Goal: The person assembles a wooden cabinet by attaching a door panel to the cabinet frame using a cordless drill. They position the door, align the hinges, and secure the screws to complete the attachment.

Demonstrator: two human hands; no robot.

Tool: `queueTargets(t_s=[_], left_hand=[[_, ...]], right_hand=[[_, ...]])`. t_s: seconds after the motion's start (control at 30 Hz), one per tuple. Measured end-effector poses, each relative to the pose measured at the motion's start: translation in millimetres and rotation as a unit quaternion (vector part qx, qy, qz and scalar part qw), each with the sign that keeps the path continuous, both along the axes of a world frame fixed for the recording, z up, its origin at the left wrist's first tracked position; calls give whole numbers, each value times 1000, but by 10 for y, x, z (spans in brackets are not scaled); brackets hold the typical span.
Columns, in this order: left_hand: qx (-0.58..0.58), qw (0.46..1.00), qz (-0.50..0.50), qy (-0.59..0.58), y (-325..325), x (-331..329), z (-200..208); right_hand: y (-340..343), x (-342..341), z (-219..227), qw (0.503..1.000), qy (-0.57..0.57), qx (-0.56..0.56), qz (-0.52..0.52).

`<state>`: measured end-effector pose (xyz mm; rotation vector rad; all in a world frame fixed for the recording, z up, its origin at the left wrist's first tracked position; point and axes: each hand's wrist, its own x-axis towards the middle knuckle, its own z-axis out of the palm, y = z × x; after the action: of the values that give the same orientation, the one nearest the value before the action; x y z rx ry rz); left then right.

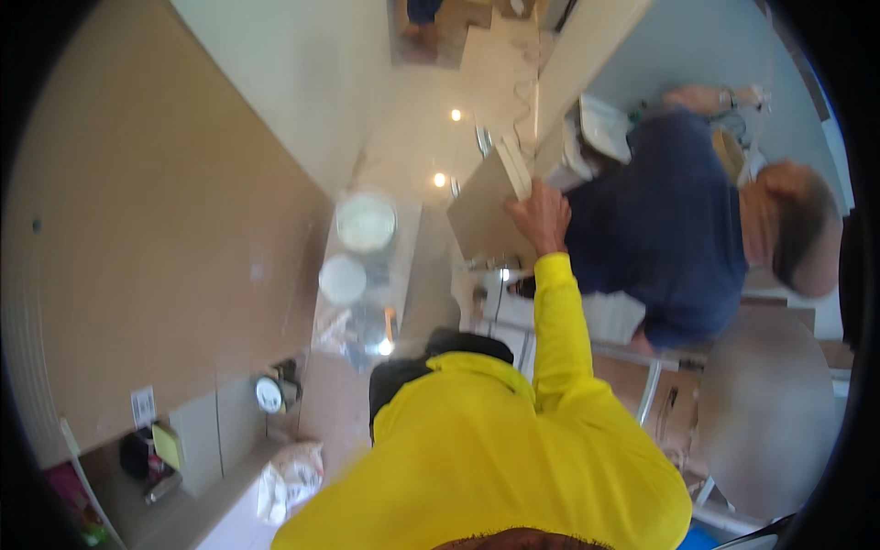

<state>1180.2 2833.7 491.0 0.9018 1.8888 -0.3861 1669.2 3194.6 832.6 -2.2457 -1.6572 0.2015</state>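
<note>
My right hand [543, 218], coming out of a yellow sleeve, is closed over the edge of a brown cabinet door panel [481, 213]. The panel has pale edges, and small metal fittings [483, 140] show beside it. My fingers curl round its upper right edge and are partly hidden. Just right of my hand is the dark blue shirt [660, 220] of a co-worker, who leans over with one arm stretched toward the back. My left hand is out of view.
White round tubs [366, 222] and a white lid [342, 279] stand on the floor at left. A large brown board [156, 220] fills the left side. A white bin [603, 126] stands beyond the co-worker. A crumpled white bag [290, 478] lies at lower left. A cord [522, 92] runs across the floor.
</note>
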Motion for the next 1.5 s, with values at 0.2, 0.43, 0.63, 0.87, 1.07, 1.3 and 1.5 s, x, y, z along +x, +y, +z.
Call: queueTargets(t_s=[0.2, 0.43, 0.63, 0.87, 1.07, 1.3, 1.5], left_hand=[[4, 999, 32, -2, 1828, 230, -94], [33, 999, 32, -9, 3748, 304, 70], [66, 998, 15, -14, 5084, 336, 107], [54, 998, 30, -7, 5958, 590, -91], [31, 998, 50, 3, 6878, 1062, -195], [13, 997, 67, 22, 8079, 1771, 41], [28, 998, 56, 28, 9528, 1981, 258]], right_hand=[[1477, 161, -92, 1000, 7, -24, -15], [2919, 435, 20, 1000, 6, -17, -24], [4013, 554, -98, 999, 39, 2, -28], [4984, 985, -545, 999, 30, -12, -30], [6083, 1580, -907, 998, 48, -30, -32], [7216, 2307, -1290, 997, 34, -74, -16], [8129, 2828, -1402, 991, 46, -105, -71]])
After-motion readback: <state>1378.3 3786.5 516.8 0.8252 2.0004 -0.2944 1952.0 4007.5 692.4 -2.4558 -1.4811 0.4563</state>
